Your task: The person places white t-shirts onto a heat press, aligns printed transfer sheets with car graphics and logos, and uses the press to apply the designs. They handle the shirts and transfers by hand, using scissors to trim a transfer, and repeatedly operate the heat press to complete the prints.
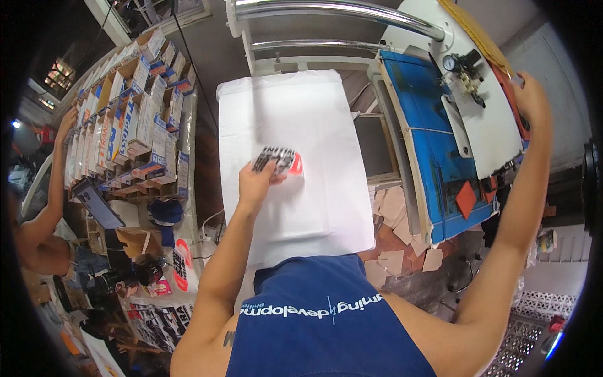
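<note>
My left hand [256, 182] pinches a black, white and red printed transfer [274, 161], thumb on top and fingertips curled at its lower side. It is just over or on a white cloth [295, 213] spread on the press bed; I cannot tell if they touch. Stretched far out to the right, my right hand [532, 99] has its fingers bent round the outer edge of the heat press head [490, 122], near its yellow and orange side. What exactly those fingers grip is partly hidden.
Chrome bars [339, 11] cross above the cloth. Right of it stands the blue platen [427, 119] with a gauge [450, 62]. Boxes [129, 119] are stacked at left, beside another person's arm [55, 169]. A similar print [181, 265] lies near them. Card pieces [389, 261] lie on the floor.
</note>
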Demonstrator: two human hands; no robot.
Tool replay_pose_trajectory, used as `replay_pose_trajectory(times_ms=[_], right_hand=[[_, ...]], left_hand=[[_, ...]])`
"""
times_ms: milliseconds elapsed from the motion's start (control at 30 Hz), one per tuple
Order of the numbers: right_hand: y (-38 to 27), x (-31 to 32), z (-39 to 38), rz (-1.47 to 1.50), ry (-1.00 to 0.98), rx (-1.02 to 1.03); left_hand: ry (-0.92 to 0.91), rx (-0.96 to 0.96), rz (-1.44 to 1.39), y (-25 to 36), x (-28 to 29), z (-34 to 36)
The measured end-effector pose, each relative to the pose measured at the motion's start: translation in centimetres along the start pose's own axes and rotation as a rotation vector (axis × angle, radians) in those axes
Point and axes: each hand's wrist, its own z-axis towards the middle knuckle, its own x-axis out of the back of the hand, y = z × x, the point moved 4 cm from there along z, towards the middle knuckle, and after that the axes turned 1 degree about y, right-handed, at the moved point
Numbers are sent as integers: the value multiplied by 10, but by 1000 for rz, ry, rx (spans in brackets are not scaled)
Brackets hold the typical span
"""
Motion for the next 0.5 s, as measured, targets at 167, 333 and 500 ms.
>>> replay_pose_trajectory(times_ms=[167, 333, 500], right_hand=[[-188, -45, -63, 796, -200, 315], [-348, -169, -132, 826, -477, 478], [-439, -248, -150, 859, -437, 452]], left_hand=[[60, -1, -93, 28, -32, 92], [321, -99, 303, 45, -20, 105], [436, -952, 1124, 96, 16, 152]])
